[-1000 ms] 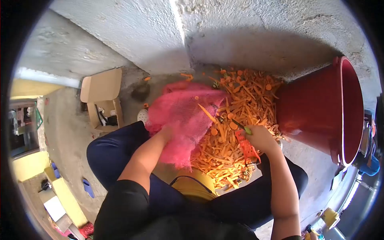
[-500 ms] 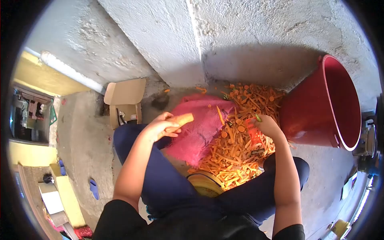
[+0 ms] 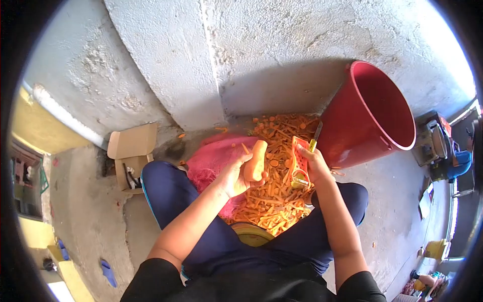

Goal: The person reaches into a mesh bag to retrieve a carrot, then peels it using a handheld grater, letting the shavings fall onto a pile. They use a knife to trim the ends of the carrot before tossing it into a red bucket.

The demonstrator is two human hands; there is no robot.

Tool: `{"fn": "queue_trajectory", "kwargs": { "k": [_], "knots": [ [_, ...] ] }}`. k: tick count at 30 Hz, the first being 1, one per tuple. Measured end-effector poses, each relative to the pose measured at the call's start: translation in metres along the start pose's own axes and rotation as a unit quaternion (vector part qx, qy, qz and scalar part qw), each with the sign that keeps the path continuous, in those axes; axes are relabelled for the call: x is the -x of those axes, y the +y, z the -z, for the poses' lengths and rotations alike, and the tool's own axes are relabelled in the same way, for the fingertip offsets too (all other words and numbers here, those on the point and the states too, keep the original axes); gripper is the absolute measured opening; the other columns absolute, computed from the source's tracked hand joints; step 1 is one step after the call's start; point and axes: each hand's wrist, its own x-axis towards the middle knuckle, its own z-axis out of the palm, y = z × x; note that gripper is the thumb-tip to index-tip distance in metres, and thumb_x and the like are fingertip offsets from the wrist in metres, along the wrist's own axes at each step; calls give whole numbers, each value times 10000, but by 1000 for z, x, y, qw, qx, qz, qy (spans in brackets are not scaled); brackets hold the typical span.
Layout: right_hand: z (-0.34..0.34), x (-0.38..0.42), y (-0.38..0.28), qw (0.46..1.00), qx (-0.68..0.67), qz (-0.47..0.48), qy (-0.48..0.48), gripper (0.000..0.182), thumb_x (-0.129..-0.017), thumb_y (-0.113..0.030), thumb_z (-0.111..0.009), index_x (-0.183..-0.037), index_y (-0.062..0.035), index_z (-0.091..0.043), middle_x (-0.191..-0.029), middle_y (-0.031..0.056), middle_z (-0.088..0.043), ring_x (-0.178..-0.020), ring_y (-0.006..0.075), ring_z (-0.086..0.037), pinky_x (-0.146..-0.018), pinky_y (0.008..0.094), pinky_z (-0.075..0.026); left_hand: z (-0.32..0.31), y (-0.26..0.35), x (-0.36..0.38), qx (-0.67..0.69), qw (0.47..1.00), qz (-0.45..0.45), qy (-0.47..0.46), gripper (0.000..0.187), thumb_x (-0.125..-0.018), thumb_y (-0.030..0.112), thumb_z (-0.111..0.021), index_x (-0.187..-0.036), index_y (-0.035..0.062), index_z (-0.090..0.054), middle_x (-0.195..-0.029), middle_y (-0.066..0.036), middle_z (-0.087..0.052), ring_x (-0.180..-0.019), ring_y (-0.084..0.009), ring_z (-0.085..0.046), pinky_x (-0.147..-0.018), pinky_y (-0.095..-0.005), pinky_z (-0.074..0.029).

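Note:
My left hand (image 3: 237, 176) is closed round a thick peeled carrot (image 3: 258, 158), held upright above the pile. Closed on an orange peeler (image 3: 298, 158) with a perforated body, my right hand (image 3: 316, 163) is just right of the carrot, not touching it. A knife (image 3: 313, 145) with a yellow-green handle also lies in that hand, its blade pointing up towards the bucket. Under both hands spreads a heap of carrot peelings and slices (image 3: 274, 201). A pink mesh sack (image 3: 214, 156) lies left of the heap, partly behind my left forearm.
A large red bucket (image 3: 342, 126) leans at the right, by the rough wall (image 3: 271, 45). An open cardboard box (image 3: 133, 168) with dark items stands at the left. A yellowish round container (image 3: 249, 235) sits between my legs. A blue slipper (image 3: 108, 273) lies on the floor.
My left hand has brought the carrot rightwards, over the peelings, and turned it upright. My right hand has lifted the peeler and knife from the heap. The view has shifted right.

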Motion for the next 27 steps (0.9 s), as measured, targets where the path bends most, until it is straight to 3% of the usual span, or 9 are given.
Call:
{"fn": "queue_trajectory", "kwargs": {
  "k": [5,8,12,15,18,22,25,26,27],
  "knots": [
    [-48,24,-1,973,106,200,35,217,-760,-92,-613,-935,-22,-505,-797,25,-568,-675,82,-533,-629,233,-450,10,-16,-20,46,989,81,-115,325,-846,362,-404,-1035,111,-488,-821,-49,-568,-693,-219,-584,-452,-308,-478],
    [-58,19,19,930,221,278,96,328,-752,-145,-635,-1002,-20,-465,-865,54,-567,-754,111,-532,-675,252,-442,5,-36,-25,21,998,55,-22,338,-867,394,-370,-1018,122,-501,-823,-33,-575,-662,-181,-583,-442,-285,-464],
    [-56,18,26,909,292,278,108,367,-741,-168,-651,-1012,-18,-455,-864,94,-571,-781,144,-546,-703,276,-445,-4,-33,-22,14,996,71,-54,319,-877,412,-356,-1019,167,-504,-832,1,-577,-685,-143,-554,-529,-293,-450],
    [-54,13,28,914,286,268,100,361,-739,-158,-651,-1012,-22,-456,-870,103,-572,-789,144,-548,-702,284,-448,-3,-34,-29,17,996,85,17,325,-878,409,-355,-1018,156,-504,-842,-1,-579,-701,-148,-560,-538,-305,-460],
    [-59,16,23,925,274,245,100,339,-742,-136,-643,-1003,-24,-457,-866,100,-570,-784,146,-546,-699,288,-448,-1,-31,-29,-12,996,83,-43,339,-880,416,-347,-1013,147,-505,-832,-4,-579,-699,-149,-561,-547,-305,-467],
    [-50,5,18,924,268,235,137,299,-750,-113,-631,-980,-24,-462,-847,87,-562,-771,147,-527,-690,282,-439,2,-38,-36,-30,996,79,-2,400,-896,412,-288,-1014,77,-471,-818,-72,-569,-655,-181,-571,-556,-341,-482],
    [-3,-29,6,845,333,354,224,247,-763,-79,-613,-960,-22,-475,-804,36,-546,-652,89,-501,-595,227,-430,0,-42,-20,-59,989,128,-53,472,-881,472,-273,-981,58,-477,-796,-95,-556,-663,-215,-562,-513,-308,-459],
    [3,-31,-4,737,455,377,328,251,-765,-87,-613,-964,-25,-474,-829,47,-546,-648,90,-490,-594,236,-428,-1,-42,-19,-45,987,131,-83,471,-881,470,-275,-986,58,-478,-795,-96,-555,-664,-215,-562,-513,-306,-459],
    [27,-43,-4,690,472,411,363,233,-776,-84,-600,-967,-33,-477,-847,55,-546,-651,94,-484,-598,236,-426,-1,-42,-17,-30,984,134,-113,470,-882,468,-277,-990,58,-480,-794,-96,-554,-666,-214,-561,-513,-304,-458]
  ]
}}
